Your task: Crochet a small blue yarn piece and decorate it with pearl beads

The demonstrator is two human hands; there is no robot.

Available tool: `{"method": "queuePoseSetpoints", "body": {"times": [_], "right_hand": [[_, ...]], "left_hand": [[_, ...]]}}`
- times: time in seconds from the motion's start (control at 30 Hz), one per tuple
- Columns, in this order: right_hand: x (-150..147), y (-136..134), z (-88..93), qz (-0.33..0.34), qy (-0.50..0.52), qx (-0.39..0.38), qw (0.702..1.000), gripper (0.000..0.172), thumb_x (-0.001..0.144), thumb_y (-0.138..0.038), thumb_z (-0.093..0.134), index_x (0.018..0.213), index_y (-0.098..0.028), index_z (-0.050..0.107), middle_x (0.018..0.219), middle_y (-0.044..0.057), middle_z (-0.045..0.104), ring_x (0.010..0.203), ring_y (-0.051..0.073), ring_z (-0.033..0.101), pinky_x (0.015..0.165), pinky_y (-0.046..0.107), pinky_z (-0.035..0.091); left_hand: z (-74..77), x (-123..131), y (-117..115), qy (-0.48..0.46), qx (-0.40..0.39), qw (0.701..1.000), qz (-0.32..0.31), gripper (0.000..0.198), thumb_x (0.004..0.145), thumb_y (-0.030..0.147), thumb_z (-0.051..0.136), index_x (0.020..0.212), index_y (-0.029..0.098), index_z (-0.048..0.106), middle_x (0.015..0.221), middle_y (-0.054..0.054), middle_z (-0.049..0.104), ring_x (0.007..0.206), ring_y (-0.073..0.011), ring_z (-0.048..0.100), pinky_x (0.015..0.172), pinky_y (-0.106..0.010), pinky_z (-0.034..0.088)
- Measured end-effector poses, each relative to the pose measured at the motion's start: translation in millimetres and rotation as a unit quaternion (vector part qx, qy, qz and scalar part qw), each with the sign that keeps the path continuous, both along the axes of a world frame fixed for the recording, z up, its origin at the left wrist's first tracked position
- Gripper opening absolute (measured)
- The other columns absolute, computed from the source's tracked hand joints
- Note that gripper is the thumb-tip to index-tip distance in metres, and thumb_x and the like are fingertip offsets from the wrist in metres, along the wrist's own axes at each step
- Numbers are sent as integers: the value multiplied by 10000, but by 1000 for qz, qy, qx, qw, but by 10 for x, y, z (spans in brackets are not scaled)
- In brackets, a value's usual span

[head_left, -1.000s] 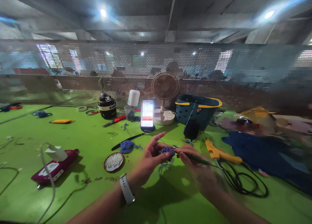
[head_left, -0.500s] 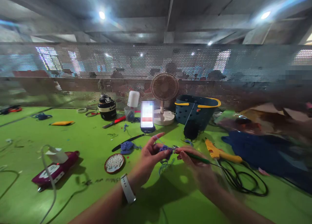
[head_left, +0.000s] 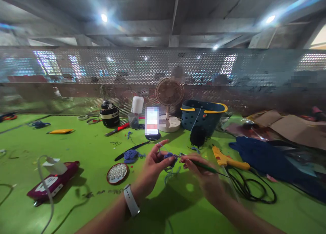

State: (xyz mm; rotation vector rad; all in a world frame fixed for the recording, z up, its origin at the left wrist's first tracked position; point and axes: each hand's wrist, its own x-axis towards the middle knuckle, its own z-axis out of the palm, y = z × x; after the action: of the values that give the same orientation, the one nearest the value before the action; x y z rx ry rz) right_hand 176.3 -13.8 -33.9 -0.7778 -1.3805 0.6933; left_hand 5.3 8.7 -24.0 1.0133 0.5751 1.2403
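Note:
Between thumb and fingers, my left hand (head_left: 154, 164) pinches a small purple crochet piece (head_left: 170, 156); its index finger is raised with a strand of yarn over it. My right hand (head_left: 200, 169) is closed around a green-handled crochet hook (head_left: 203, 165), whose metal tip points at the piece. Loose pale-blue yarn (head_left: 171, 175) dangles below the work. Left of my hands lie another purple crochet piece (head_left: 131, 156) and a round red-rimmed dish (head_left: 108, 179) of white pearl beads.
Behind stand a phone (head_left: 152, 122), a fan (head_left: 169, 93), a blue basket (head_left: 198, 117) with yellow handles and a black flask (head_left: 109, 115). A yellow glue gun (head_left: 229, 159) with coiled cable lies right, beside dark blue cloth (head_left: 267, 162). A maroon power strip (head_left: 54, 181) sits left.
The view has shifted slightly, so things on the table sit a little further left. Both hands keep their holds, and the hook's tip has drawn slightly away from the crochet piece.

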Motion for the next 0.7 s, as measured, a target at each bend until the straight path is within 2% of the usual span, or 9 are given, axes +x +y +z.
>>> {"method": "queuePoseSetpoints", "body": {"times": [0.27, 0.5, 0.7], "right_hand": [[-3, -38, 51, -17, -26, 13, 999, 55, 791, -263, 723, 829, -254, 762, 822, 25, 739, 746, 177, 699, 659, 265, 583], [-8, -56, 76, 8, -27, 6, 1000, 71, 821, -266, 691, 854, -274, 754, 854, 7, 714, 713, 149, 683, 620, 236, 570], [3, -78, 73, 10, -36, -12, 999, 82, 849, -289, 665, 878, -274, 741, 851, 5, 699, 709, 148, 665, 643, 243, 559]], "left_hand": [[-16, 1, 10, 10, 5, 1000, 9, 604, 726, 165, 786, 1270, 211, 528, 781, 18, 643, 723, -90, 596, 670, -203, 457], [25, -6, -7, 31, -6, 1000, 2, 640, 735, 184, 781, 1309, 204, 499, 798, 4, 661, 745, -100, 606, 702, -217, 459], [16, -16, -4, 24, -3, 1000, -3, 640, 730, 185, 781, 1309, 207, 508, 813, -7, 674, 759, -110, 613, 718, -228, 454]]}}
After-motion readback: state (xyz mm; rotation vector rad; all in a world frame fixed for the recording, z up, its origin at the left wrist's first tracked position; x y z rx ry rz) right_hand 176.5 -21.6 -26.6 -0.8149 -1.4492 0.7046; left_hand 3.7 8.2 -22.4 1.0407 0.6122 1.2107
